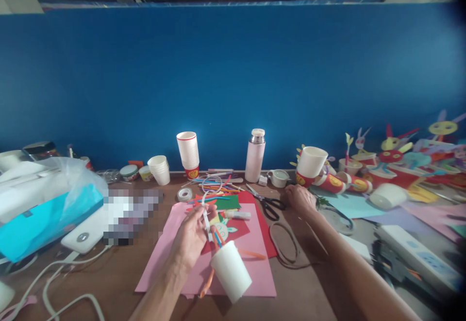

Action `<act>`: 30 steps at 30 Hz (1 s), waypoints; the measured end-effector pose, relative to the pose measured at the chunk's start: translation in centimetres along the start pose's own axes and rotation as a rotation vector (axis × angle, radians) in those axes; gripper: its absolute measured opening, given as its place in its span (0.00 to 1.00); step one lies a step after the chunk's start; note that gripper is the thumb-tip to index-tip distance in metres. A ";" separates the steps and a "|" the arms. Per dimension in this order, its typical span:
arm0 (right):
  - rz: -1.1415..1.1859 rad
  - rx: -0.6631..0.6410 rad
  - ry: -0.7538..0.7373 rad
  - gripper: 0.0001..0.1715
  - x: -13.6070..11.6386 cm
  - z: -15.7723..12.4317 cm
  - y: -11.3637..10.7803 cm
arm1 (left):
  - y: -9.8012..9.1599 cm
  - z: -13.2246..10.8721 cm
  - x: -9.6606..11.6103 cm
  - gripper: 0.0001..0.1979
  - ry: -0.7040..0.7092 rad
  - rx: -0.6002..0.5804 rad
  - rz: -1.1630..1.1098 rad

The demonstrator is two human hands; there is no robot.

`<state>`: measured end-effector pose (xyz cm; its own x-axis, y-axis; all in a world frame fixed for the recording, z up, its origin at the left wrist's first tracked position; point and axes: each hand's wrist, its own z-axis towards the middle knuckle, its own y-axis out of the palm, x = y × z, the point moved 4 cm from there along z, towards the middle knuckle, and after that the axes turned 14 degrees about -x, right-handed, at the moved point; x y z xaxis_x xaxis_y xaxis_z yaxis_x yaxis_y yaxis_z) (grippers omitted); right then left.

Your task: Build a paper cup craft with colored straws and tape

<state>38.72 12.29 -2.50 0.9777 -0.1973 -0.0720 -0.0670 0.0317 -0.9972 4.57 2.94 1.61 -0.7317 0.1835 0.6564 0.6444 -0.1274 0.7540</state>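
My left hand is closed around a thin white strip, with a pale loop above the fingers. Just below hangs or rests a tilted white paper cup; orange and blue strips stick out of its mouth, and whether my fingers also grip them is unclear. Reaching to the back right, my right hand is low at the table, beside scissors and in front of a red-and-white paper cup. Its fingertips are mostly hidden.
Pink paper lies under the cup, with a glue tube on coloured sheets. Behind stand stacked cups and a thermos. A power bank with cables is left; a power strip and paper-cup crafts are right.
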 end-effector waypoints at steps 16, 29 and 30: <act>-0.004 0.003 0.019 0.18 -0.2 -0.1 0.3 | 0.0 0.1 0.3 0.02 0.013 -0.032 -0.001; -0.004 0.017 0.013 0.15 -0.6 0.0 0.6 | -0.3 0.1 0.2 0.03 0.020 -0.036 0.011; -0.004 0.019 0.010 0.16 -0.6 -0.1 0.6 | -0.3 0.1 0.2 0.03 0.020 -0.036 0.010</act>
<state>38.10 12.31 -3.04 0.9760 -0.2068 -0.0678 -0.0587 0.0499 -0.9970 4.27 3.13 1.56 -0.7300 0.1626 0.6638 0.6433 -0.1645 0.7477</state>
